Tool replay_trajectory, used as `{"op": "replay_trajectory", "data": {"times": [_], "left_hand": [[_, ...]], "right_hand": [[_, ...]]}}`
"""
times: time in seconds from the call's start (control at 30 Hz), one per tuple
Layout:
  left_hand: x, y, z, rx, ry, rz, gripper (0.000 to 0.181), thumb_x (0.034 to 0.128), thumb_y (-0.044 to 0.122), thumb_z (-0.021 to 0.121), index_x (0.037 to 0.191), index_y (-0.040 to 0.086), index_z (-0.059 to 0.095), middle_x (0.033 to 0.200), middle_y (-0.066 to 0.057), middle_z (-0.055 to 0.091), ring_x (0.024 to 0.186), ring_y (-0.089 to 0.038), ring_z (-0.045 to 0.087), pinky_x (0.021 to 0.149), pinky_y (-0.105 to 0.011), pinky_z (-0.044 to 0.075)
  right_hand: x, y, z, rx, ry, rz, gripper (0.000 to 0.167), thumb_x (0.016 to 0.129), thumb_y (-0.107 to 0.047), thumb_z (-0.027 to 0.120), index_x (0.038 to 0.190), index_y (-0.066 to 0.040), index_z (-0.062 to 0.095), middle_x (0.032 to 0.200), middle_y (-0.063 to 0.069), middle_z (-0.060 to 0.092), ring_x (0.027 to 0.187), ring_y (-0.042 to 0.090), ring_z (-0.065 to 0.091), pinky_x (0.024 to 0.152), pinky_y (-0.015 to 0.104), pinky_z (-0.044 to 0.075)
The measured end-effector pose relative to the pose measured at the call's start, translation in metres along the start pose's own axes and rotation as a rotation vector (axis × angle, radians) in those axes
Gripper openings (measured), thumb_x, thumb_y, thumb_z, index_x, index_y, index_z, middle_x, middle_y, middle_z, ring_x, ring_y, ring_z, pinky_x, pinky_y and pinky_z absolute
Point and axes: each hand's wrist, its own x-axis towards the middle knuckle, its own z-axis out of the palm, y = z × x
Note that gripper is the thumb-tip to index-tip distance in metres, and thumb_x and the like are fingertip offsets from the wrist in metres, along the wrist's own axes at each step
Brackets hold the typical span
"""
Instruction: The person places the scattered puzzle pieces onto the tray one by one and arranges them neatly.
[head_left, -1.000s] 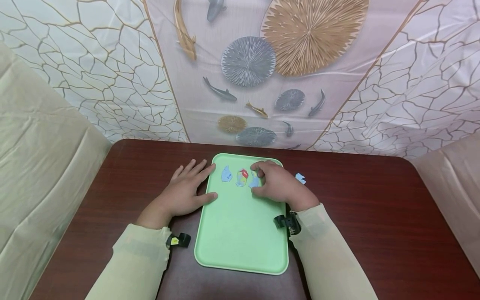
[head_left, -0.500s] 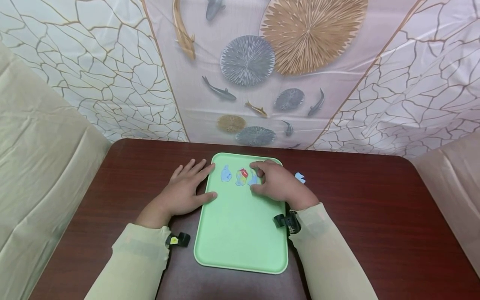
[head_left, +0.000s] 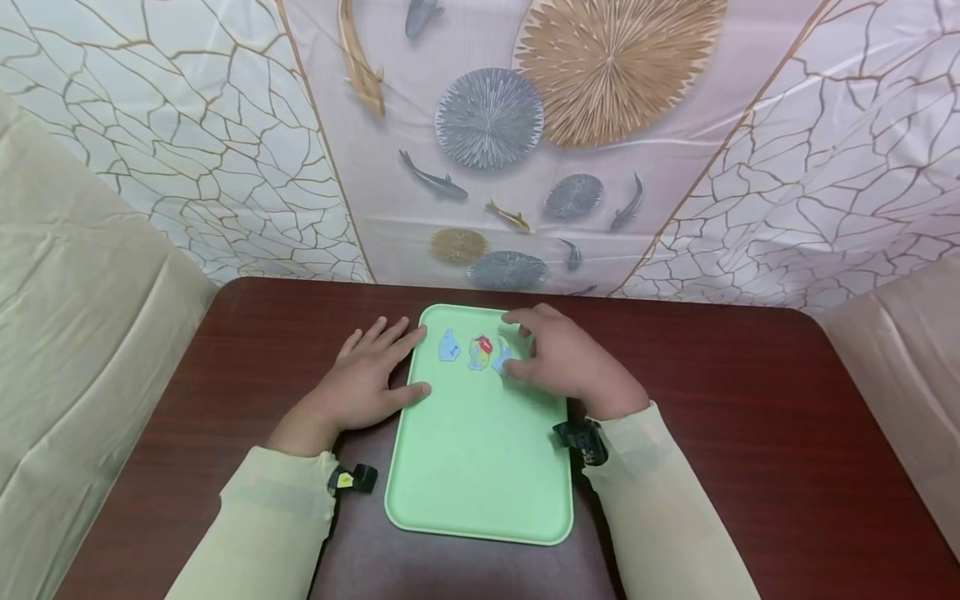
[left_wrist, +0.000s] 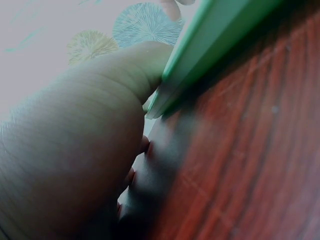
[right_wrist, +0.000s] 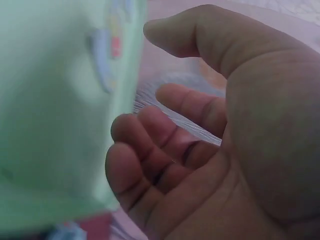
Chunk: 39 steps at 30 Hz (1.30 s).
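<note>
A light green tray [head_left: 480, 475] lies on the table with three small flat cut-out pieces in a row near its far end. The left one is a blue piece [head_left: 448, 346]; the middle one, a patterned piece [head_left: 480, 353], has red and yellow on it. Partly behind my right thumb lies a blue-and-yellow piece [head_left: 501, 358]. My right hand [head_left: 566, 354] hovers over the tray's far right corner, thumb and fingers apart, holding nothing in the right wrist view. Fingers spread, my left hand [head_left: 362, 383] rests at the tray's left edge, its thumb [left_wrist: 145, 65] against the rim.
A dark red-brown wooden table [head_left: 712, 433] surrounds the tray. Behind it hangs a patterned cloth [head_left: 495, 167], with pale cloth [head_left: 82, 333] at the sides. Beyond the tray in the right wrist view shows a blurred light blue scrap [right_wrist: 67, 232].
My right hand has lifted off the right-hand piece and shifted slightly right, its thumb and forefinger spreading. The blue scrap right of the tray is now hidden behind it. My left hand stays put.
</note>
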Motion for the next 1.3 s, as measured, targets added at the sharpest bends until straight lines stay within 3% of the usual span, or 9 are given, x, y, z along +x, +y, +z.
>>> {"op": "replay_trajectory", "data": {"times": [0.17, 0.3, 0.67, 0.87, 1.1, 1.2, 1.3], "left_hand": [[0.000, 0.000, 0.000, -0.004, 0.002, 0.002, 0.090, 0.1086, 0.065, 0.065, 0.182, 0.033, 0.024, 0.191, -0.008, 0.015, 0.178, -0.040, 0.001, 0.140, -0.070, -0.001], [0.001, 0.000, 0.001, -0.001, 0.006, -0.001, 0.090, 0.1083, 0.065, 0.065, 0.182, 0.034, 0.024, 0.191, -0.008, 0.015, 0.178, -0.040, 0.002, 0.139, -0.071, -0.001], [0.001, 0.000, 0.001, -0.007, 0.008, -0.006, 0.090, 0.1079, 0.064, 0.067, 0.182, 0.034, 0.024, 0.191, -0.007, 0.015, 0.178, -0.040, 0.001, 0.140, -0.070, -0.001], [0.001, -0.001, 0.001, -0.007, 0.007, -0.002, 0.090, 0.1083, 0.065, 0.066, 0.182, 0.035, 0.023, 0.191, -0.007, 0.015, 0.178, -0.040, 0.001, 0.140, -0.070, -0.001], [0.000, -0.001, 0.001, -0.009, 0.008, -0.001, 0.090, 0.1080, 0.065, 0.066, 0.182, 0.034, 0.024, 0.191, -0.008, 0.015, 0.178, -0.040, 0.001, 0.140, -0.070, -0.002], [0.000, -0.001, 0.001, -0.009, 0.007, 0.001, 0.090, 0.1080, 0.065, 0.066, 0.182, 0.034, 0.023, 0.191, -0.008, 0.016, 0.178, -0.040, 0.001, 0.140, -0.070, -0.002], [0.000, -0.001, 0.001, -0.009, 0.007, 0.000, 0.090, 0.1081, 0.065, 0.066, 0.182, 0.034, 0.024, 0.191, -0.008, 0.016, 0.178, -0.040, 0.001, 0.140, -0.070, -0.002]], "right_hand": [[-0.016, -0.003, -0.028, -0.037, 0.040, 0.020, 0.063, 0.100, -0.028, 0.083, 0.156, -0.007, 0.064, 0.142, 0.019, 0.065, 0.110, 0.032, 0.069, 0.095, 0.049, 0.060], [-0.032, -0.005, -0.051, -0.063, 0.043, 0.072, 0.059, 0.102, -0.029, 0.081, 0.154, -0.006, 0.065, 0.143, 0.018, 0.065, 0.125, 0.035, 0.066, 0.104, 0.054, 0.058], [-0.058, 0.007, -0.082, -0.086, -0.008, 0.266, 0.063, 0.104, -0.036, 0.080, 0.153, -0.003, 0.061, 0.145, 0.027, 0.066, 0.131, 0.046, 0.065, 0.105, 0.066, 0.057], [-0.063, 0.025, -0.087, -0.105, -0.039, 0.311, 0.065, 0.098, -0.034, 0.084, 0.148, 0.001, 0.062, 0.139, 0.029, 0.068, 0.123, 0.044, 0.066, 0.103, 0.064, 0.057], [-0.056, 0.039, -0.075, 0.028, -0.166, 0.389, 0.083, 0.093, -0.027, 0.091, 0.159, 0.002, 0.050, 0.150, 0.031, 0.061, 0.100, 0.036, 0.074, 0.071, 0.047, 0.068], [-0.051, 0.043, -0.067, 0.044, -0.176, 0.399, 0.086, 0.090, -0.026, 0.094, 0.159, 0.002, 0.050, 0.152, 0.032, 0.055, 0.099, 0.036, 0.073, 0.069, 0.045, 0.068], [-0.047, 0.045, -0.059, 0.006, -0.154, 0.372, 0.084, 0.087, -0.023, 0.095, 0.157, 0.001, 0.054, 0.148, 0.030, 0.053, 0.111, 0.039, 0.067, 0.077, 0.045, 0.067]]}}
